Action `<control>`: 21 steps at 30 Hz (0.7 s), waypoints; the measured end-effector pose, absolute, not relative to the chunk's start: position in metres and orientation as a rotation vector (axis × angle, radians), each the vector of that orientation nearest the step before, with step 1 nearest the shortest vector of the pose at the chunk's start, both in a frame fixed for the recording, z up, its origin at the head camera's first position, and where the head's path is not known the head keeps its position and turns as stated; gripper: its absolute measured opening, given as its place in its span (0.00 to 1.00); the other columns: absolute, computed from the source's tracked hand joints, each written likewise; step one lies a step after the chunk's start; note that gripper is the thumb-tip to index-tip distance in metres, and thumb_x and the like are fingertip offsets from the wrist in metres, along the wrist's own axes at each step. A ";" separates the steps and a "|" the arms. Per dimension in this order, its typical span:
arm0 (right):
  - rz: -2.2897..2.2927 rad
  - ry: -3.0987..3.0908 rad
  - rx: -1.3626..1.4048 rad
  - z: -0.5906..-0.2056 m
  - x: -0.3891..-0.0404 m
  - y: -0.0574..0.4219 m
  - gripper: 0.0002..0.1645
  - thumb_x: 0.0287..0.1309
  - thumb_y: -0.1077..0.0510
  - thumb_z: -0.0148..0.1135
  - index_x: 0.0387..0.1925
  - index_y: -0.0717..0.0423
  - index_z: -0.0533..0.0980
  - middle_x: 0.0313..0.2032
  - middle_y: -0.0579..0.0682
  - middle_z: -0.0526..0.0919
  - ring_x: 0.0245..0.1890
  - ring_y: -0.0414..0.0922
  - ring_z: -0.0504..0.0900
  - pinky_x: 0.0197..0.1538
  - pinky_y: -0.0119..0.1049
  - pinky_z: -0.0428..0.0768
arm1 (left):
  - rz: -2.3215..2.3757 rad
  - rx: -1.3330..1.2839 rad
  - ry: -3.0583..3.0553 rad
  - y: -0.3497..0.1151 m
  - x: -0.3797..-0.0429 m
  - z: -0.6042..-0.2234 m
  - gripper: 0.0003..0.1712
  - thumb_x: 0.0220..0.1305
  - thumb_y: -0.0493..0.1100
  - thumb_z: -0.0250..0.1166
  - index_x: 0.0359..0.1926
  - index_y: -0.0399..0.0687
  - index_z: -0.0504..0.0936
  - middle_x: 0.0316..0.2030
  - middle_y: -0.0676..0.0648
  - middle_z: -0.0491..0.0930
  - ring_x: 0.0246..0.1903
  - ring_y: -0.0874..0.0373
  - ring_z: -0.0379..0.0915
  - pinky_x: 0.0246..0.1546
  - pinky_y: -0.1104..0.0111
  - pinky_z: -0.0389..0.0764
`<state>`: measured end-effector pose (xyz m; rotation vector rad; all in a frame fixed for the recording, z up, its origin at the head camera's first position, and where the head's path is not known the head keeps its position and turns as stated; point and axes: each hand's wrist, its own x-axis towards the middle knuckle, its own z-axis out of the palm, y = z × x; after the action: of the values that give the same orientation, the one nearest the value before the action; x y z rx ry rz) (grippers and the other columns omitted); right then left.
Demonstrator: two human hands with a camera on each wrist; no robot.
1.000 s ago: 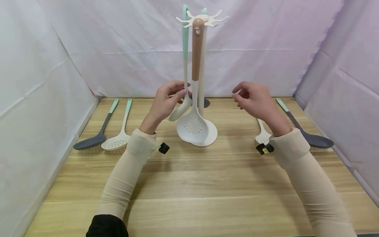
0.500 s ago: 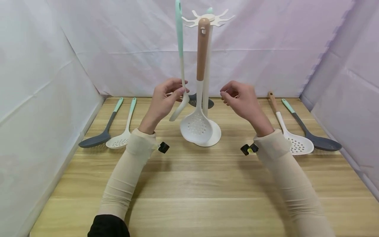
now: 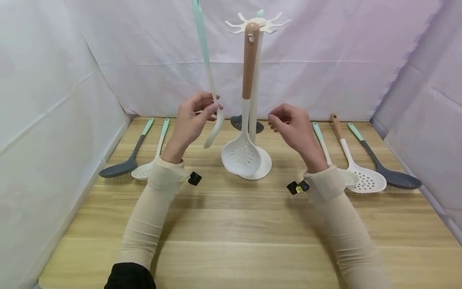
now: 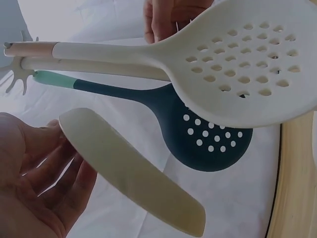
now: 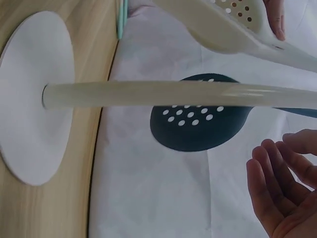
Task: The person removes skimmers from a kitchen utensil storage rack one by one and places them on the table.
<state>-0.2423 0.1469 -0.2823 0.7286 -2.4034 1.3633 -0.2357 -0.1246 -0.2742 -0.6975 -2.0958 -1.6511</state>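
Note:
My left hand (image 3: 190,120) pinches the pale shaft of a white-headed spatula (image 3: 215,126) between thumb and fingers. Its mint-green handle leans up and left, the top cut off by the frame, away from the white utensil rack (image 3: 255,80). The left wrist view shows its curved head (image 4: 133,173) nearly edge-on. A white skimmer (image 3: 241,155) with a brown handle hangs from the rack's front. Behind the post hangs a dark skimmer (image 5: 193,134), its handle mostly hidden in the head view. Right of the rack, my right hand (image 3: 294,130) hovers with loosely bent fingers, holding nothing.
On the left of the wooden table (image 3: 216,224) lie a dark utensil (image 3: 119,168) and a white slotted one (image 3: 142,171). A white perforated spoon (image 3: 348,178), a brown-handled slotted turner (image 3: 368,180) and a dark utensil (image 3: 400,180) lie right. White cloth walls surround the table.
The spatula has come off the rack's arm and moved left with my left hand, its handle now tilted left. My right hand has moved inward toward the rack. The view has shifted slightly.

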 end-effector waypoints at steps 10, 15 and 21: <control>1.438 -2.345 0.852 -0.274 -0.228 0.136 0.08 0.61 0.61 0.59 0.39 0.63 0.78 0.32 0.58 0.82 0.29 0.45 0.81 0.32 0.34 0.82 | -1.578 -0.607 -2.148 -0.141 -0.228 -0.278 0.12 0.65 0.36 0.59 0.48 0.34 0.77 0.38 0.36 0.82 0.36 0.49 0.80 0.36 0.53 0.82; 1.424 -2.335 0.920 -0.270 -0.221 0.131 0.06 0.60 0.63 0.59 0.38 0.63 0.79 0.31 0.58 0.83 0.28 0.44 0.81 0.32 0.37 0.82 | -1.535 -0.584 -2.205 -0.158 -0.230 -0.286 0.12 0.65 0.37 0.60 0.47 0.36 0.77 0.38 0.37 0.81 0.35 0.47 0.79 0.34 0.59 0.83; 1.405 -2.354 0.964 -0.273 -0.220 0.129 0.07 0.60 0.64 0.59 0.38 0.65 0.78 0.32 0.57 0.83 0.29 0.46 0.80 0.31 0.34 0.80 | -1.513 -0.566 -2.318 -0.183 -0.246 -0.304 0.09 0.64 0.40 0.61 0.44 0.41 0.77 0.35 0.39 0.82 0.31 0.50 0.80 0.32 0.63 0.83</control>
<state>-0.2196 0.1286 -0.2727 0.9638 -2.3536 1.4055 -0.2458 -0.1830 -0.3037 -0.5663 -2.3176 -1.5127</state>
